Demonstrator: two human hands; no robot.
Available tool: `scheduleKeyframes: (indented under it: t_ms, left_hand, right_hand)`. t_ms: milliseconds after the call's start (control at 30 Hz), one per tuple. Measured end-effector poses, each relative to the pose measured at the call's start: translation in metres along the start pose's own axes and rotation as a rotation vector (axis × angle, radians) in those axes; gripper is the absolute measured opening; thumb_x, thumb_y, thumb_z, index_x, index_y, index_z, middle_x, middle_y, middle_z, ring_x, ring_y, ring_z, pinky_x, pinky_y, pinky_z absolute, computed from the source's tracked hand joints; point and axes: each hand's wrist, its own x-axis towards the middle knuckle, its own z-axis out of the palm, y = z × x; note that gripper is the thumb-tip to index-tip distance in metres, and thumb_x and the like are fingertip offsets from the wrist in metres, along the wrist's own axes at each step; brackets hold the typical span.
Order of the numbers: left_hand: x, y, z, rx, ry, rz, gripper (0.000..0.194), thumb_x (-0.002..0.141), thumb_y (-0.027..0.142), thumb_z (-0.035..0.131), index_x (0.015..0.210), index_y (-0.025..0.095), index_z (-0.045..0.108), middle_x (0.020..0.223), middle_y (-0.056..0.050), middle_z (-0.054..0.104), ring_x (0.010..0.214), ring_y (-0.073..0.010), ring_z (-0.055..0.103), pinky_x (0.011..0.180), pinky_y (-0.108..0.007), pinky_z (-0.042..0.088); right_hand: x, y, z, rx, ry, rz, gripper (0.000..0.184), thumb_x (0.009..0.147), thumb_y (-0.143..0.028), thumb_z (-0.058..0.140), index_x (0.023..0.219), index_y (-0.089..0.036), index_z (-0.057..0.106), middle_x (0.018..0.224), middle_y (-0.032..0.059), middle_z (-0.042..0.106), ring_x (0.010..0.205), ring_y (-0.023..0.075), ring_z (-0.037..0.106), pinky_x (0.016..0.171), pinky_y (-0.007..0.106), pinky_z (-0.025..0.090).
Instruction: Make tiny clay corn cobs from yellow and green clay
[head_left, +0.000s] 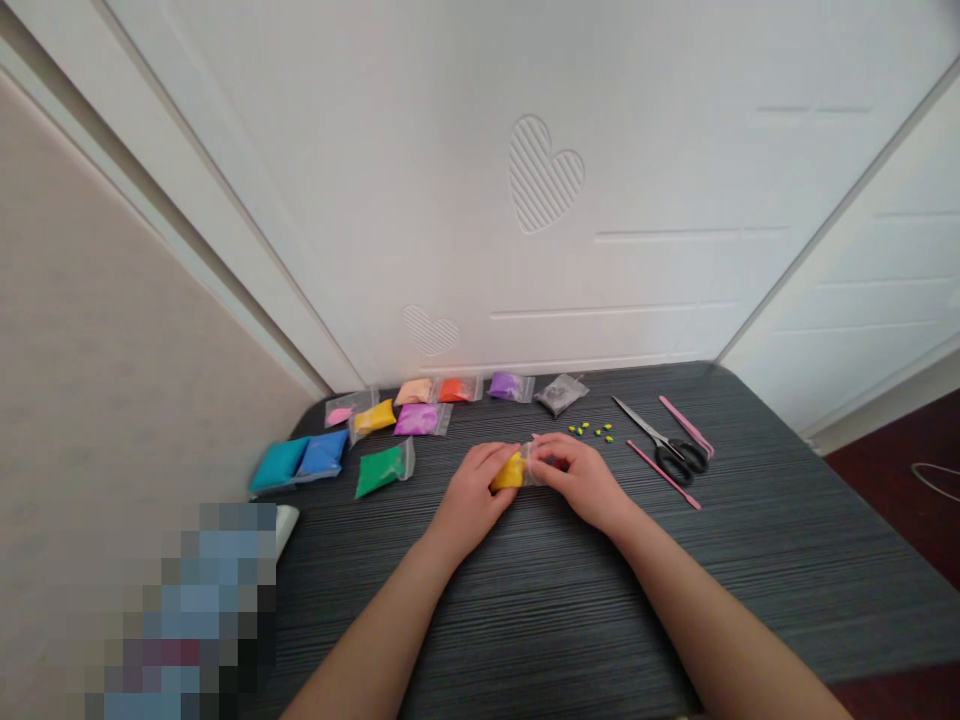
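A small clear bag of yellow clay (508,472) is between my two hands, low over the dark table (525,600). My left hand (476,490) is closed round its filled end. At the clear end, my right hand (577,478) pinches the plastic between thumb and fingers. A bit of something pink shows behind the right fingers, mostly hidden. Just beyond my right hand lie several tiny yellow-and-green pieces (598,430). To the left of my left hand is a bag of green clay (382,468).
More clay bags line the back: purple (510,386), grey (561,393), red (457,388), peach (415,391), magenta (420,418), yellow (373,417). Blue (322,453) and teal (279,464) ones lie left. At right are scissors (667,445), pink tweezers (686,425) and a pink stick tool (664,473).
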Motion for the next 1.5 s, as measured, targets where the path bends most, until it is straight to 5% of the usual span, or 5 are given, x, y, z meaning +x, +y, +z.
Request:
scheduleKeyframes:
  t_ms: [767, 1167, 1500]
  left_hand:
    - [0.004, 0.002, -0.005, -0.172, -0.187, -0.138, 0.039, 0.070, 0.022, 0.059, 0.109, 0.020, 0.057, 0.108, -0.004, 0.058, 0.102, -0.0189, 0.051, 0.093, -0.031, 0.037]
    - [0.005, 0.000, -0.015, -0.348, -0.236, -0.252, 0.042, 0.070, 0.030, 0.061, 0.110, 0.018, 0.057, 0.109, -0.005, 0.060, 0.099, -0.0196, 0.054, 0.089, -0.030, 0.038]
    - [0.006, 0.004, -0.023, -0.506, -0.338, -0.278, 0.035, 0.069, 0.027, 0.059, 0.103, 0.018, 0.062, 0.097, -0.003, 0.065, 0.087, -0.0204, 0.057, 0.078, -0.029, 0.041]
  right_hand:
    - [-0.003, 0.009, -0.001, -0.287, -0.063, -0.263, 0.015, 0.080, -0.024, 0.052, 0.090, -0.023, 0.064, 0.097, 0.0044, 0.064, 0.106, 0.0181, 0.052, 0.096, 0.037, 0.038]
    - [-0.004, 0.005, -0.002, -0.271, -0.030, -0.288, 0.020, 0.079, -0.024, 0.055, 0.097, -0.024, 0.063, 0.102, 0.0033, 0.061, 0.100, 0.0151, 0.055, 0.090, 0.030, 0.044]
    - [-0.006, 0.004, 0.001, -0.269, -0.049, -0.328, 0.020, 0.080, -0.022, 0.051, 0.095, -0.027, 0.065, 0.106, 0.0037, 0.059, 0.103, 0.0170, 0.053, 0.094, 0.036, 0.041]
